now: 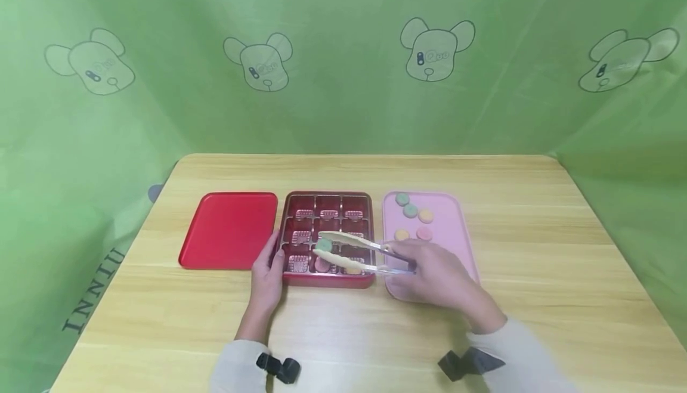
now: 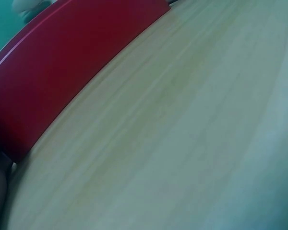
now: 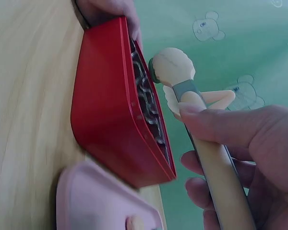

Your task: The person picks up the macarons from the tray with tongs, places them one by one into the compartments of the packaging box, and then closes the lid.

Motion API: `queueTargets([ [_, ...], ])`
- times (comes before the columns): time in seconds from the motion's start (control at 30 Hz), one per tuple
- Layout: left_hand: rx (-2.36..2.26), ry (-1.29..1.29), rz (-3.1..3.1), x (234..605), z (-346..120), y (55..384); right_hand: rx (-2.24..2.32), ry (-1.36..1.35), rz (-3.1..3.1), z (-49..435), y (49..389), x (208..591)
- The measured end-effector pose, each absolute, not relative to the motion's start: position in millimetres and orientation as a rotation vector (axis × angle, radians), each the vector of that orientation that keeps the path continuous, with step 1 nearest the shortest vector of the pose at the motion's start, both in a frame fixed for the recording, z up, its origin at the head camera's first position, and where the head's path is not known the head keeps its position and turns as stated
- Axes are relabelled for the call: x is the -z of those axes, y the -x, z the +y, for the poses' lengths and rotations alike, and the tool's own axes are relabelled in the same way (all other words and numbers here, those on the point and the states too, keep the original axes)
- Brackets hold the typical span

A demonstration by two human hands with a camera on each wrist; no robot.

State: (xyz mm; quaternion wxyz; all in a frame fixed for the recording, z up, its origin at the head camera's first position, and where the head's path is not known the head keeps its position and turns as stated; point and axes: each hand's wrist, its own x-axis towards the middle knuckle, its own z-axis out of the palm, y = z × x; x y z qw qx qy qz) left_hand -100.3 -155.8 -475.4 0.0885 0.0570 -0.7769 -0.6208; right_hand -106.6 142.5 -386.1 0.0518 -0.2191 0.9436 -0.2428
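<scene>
Box [image 1: 328,281] gripped by left hand [image 1: 266,277]; green cookie [image 1: 324,244] clamped in tongs [image 1: 347,239], right hand [image 1: 432,271]; two cookies [image 1: 322,265] boxed; five others [image 1: 424,234] left on tray [image 1: 449,217].

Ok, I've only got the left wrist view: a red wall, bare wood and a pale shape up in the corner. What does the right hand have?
Observer: The right hand grips a pair of tongs.
Operator: Anything lying in the red box?
Observer: Yes, a pink macaron in the middle of the front row, partly hidden by the tongs.
Operator: And what's to the right of the box?
Observer: A pink tray with five macarons in sight; the right hand covers part of it.
</scene>
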Motion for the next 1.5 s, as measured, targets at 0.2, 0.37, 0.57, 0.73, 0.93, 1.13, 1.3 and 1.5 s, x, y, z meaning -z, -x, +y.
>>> queueTargets([
  [0.2,1.850,-0.169,-2.298,502,-161,109,0.773,0.686,2.814,122,112,392],
  [0.37,1.865,-0.176,-2.295,493,-159,107,0.774,0.677,2.795,110,115,397],
  [0.57,1.838,-0.164,-2.289,501,-161,107,0.773,0.685,2.758,104,117,401],
  [0.73,1.854,-0.182,-2.308,503,-163,108,0.780,0.674,2.750,103,116,402],
  [0.93,1.840,-0.158,-2.312,480,-159,101,0.787,0.692,2.759,104,116,406],
  [1.13,1.831,-0.151,-2.321,470,-154,97,0.776,0.633,2.778,111,114,406],
  [1.3,1.810,-0.166,-2.327,469,-153,97,0.809,0.592,2.777,124,113,403],
  [1.5,1.816,-0.183,-2.344,468,-154,97,0.767,0.574,2.848,146,111,398],
])
